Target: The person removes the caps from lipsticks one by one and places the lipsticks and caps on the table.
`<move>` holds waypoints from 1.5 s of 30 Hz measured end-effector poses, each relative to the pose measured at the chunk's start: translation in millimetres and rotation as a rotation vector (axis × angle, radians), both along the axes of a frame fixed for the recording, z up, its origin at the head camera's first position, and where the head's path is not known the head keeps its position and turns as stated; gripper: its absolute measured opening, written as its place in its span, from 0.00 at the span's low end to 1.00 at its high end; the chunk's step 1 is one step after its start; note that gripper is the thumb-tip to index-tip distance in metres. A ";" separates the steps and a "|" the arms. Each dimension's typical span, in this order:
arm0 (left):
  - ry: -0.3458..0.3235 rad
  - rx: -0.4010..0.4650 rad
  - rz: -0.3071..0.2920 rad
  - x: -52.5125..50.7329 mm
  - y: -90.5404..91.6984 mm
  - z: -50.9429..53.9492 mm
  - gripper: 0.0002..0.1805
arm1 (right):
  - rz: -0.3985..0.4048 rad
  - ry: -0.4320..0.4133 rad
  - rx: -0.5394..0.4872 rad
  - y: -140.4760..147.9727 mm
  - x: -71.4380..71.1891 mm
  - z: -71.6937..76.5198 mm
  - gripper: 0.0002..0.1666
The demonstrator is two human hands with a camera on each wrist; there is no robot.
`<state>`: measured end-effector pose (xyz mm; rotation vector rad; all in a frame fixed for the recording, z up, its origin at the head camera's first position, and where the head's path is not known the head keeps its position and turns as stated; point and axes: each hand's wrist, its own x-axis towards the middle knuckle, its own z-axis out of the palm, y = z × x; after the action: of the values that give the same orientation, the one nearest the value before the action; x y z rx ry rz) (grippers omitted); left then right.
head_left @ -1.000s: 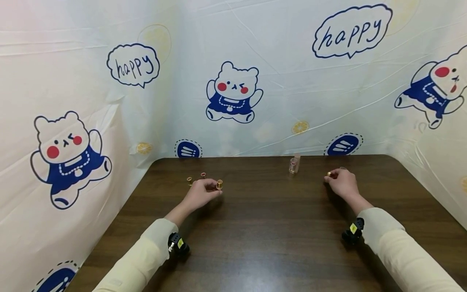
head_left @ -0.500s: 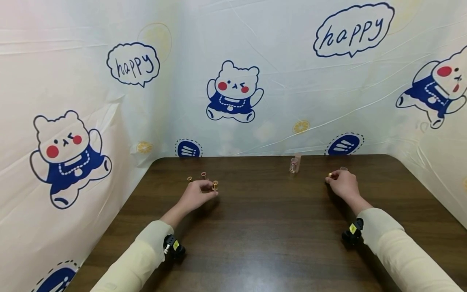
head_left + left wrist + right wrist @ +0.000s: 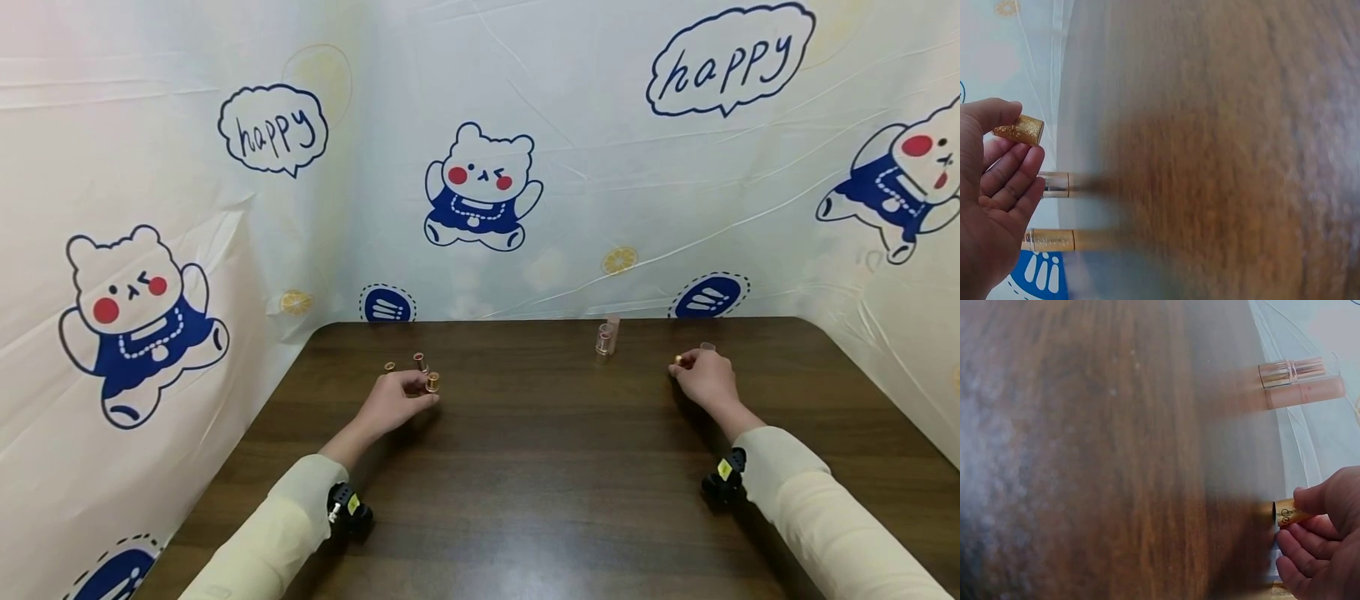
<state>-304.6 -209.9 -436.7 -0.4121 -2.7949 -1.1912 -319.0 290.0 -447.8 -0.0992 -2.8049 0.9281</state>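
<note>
- A short gold cylinder (image 3: 1029,130) with rough, shiny pattern is held by the left hand (image 3: 393,404); the thumb and the fingers pinch it, above the surface, near the far left corner.
- A second gold piece (image 3: 1289,512), which carries a dark printed mark, is pinched between the thumb and the fingers of the right hand (image 3: 705,379), near the far right corner; I cannot tell if it touches the surface.
- Just beside the left hand, two tubes stand upright: a gold tube (image 3: 1054,240) nearer to the left edge, and a rose-metal tube (image 3: 1057,185).
- Near the far edge stands a clear case (image 3: 1332,367); inside it a metallic pink tube (image 3: 1307,367) is visible. Just beside it is a translucent pink tube (image 3: 1310,392), also upright; its content I cannot tell.
- Behind the right hand, the top of a clear object (image 3: 707,345) shows; the rest is hidden.
- All this is on a dark brown wooden table (image 3: 525,467) with rounded far corners.
- Cream sleeves (image 3: 832,508) and black wrist cameras (image 3: 725,477) are on both arms.
- Around the table hangs a pale curtain (image 3: 360,208), printed with bears, "happy" bubbles and lemon slices.
</note>
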 end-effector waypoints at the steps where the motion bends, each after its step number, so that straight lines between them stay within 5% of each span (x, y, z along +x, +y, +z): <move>1: 0.001 0.001 0.002 0.4 -0.5 0.4 0.09 | 0.000 0.002 0.004 0.0 0.0 0.0 0.17; 45: -0.011 -0.162 0.174 -9.7 -9.2 -0.7 0.11 | 0.010 -0.018 0.087 0.0 -0.4 3.2 0.16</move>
<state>-314.3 -219.0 -437.4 -0.1677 -2.8763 -0.9393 -319.4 290.1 -444.6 -0.0819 -2.8597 0.8091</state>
